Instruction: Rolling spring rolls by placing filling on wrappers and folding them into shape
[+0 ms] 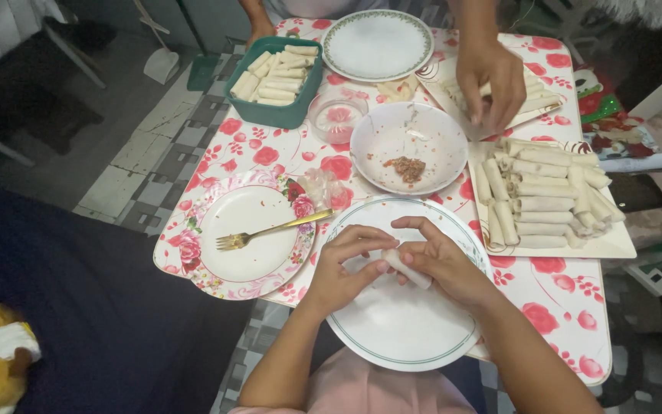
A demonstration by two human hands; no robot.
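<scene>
Both my hands meet over a white plate with a green rim line point(400, 337) at the near edge of the table. My left hand point(342, 264) and my right hand point(442, 264) together pinch a pale rolled wrapper point(408, 270), which lies slanted between the fingers just above the plate. Beyond my hands stands a white bowl point(392, 130) with a small brown lump of filling point(408, 169). A square white tray point(614, 244) to the right carries several finished rolls point(542, 203).
Another person's hand point(492, 77) works at rolls on a far tray. A green tub of rolls point(276, 73), an empty far plate point(377, 44), a small glass bowl point(337, 116), and a floral plate point(250, 238) with a gold fork point(270, 231) sit on the flowered tablecloth point(561, 299).
</scene>
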